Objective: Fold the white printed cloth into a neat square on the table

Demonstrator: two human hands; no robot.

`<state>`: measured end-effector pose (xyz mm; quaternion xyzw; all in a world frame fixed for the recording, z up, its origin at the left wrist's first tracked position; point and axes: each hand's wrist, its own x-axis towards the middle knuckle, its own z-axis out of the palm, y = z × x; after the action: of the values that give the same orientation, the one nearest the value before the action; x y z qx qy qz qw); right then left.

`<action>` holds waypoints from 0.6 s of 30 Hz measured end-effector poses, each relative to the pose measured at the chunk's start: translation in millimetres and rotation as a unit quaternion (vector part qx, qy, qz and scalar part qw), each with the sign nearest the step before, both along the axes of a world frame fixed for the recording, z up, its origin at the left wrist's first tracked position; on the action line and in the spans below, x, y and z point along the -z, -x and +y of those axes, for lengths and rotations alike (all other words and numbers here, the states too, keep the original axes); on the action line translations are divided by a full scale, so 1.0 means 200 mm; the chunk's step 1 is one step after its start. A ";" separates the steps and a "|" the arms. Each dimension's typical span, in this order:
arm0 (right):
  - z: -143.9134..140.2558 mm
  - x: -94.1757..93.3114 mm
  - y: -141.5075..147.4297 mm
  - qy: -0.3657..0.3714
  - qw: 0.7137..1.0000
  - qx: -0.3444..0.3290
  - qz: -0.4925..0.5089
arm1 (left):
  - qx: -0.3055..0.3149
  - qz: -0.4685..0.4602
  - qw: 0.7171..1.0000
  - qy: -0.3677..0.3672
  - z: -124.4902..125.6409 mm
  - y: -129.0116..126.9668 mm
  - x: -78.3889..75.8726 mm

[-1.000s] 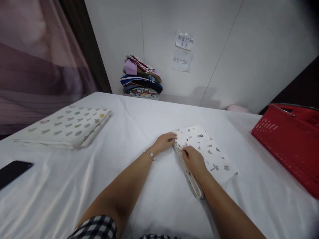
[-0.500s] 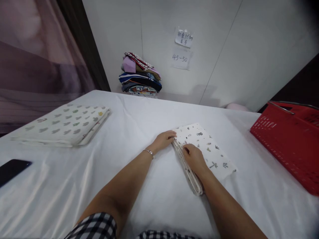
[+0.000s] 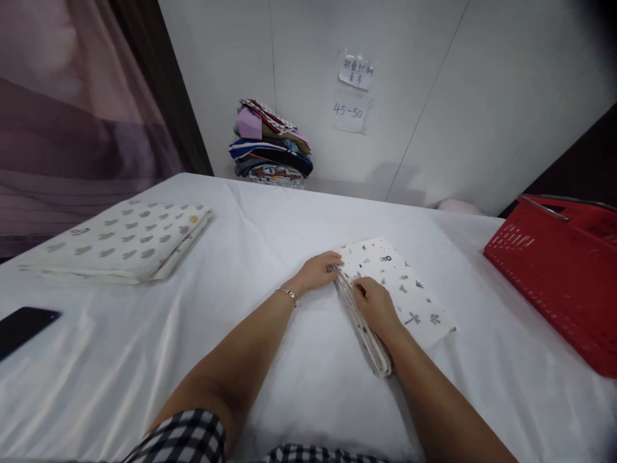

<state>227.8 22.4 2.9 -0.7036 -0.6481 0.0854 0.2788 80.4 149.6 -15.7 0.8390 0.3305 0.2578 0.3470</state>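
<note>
A folded printed cloth (image 3: 405,292) is laid on the white-covered table (image 3: 299,225), right of centre. Its layered near edge is pressed by the right hand (image 3: 376,307), fingers curled loosely over the fold, nothing gripped. The far corner of the same edge is touched by the left hand (image 3: 318,271), fingers bent, a bracelet (image 3: 288,293) worn at the wrist. Farther off, two paper notes (image 3: 354,90) are taped to the wall; "45-50" can be read on the lower, the upper writing cannot be made out.
</note>
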 end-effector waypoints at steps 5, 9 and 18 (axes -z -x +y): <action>0.00 0.00 0.00 -0.006 1.000 -0.003 0.009 | 0.003 0.005 1.000 0.000 -0.01 0.00 -0.02; 0.00 0.00 0.00 -0.009 1.000 -0.006 0.017 | 0.005 0.001 1.000 -0.001 -0.02 0.00 -0.02; 0.00 0.00 0.00 -0.011 0.999 0.004 0.046 | 0.045 0.014 0.999 -0.006 -0.04 -0.01 -0.05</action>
<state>228.4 23.1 3.6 -0.6982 -0.6329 0.1099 0.3159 81.8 141.3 -6.4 0.8589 0.2952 0.2320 0.3483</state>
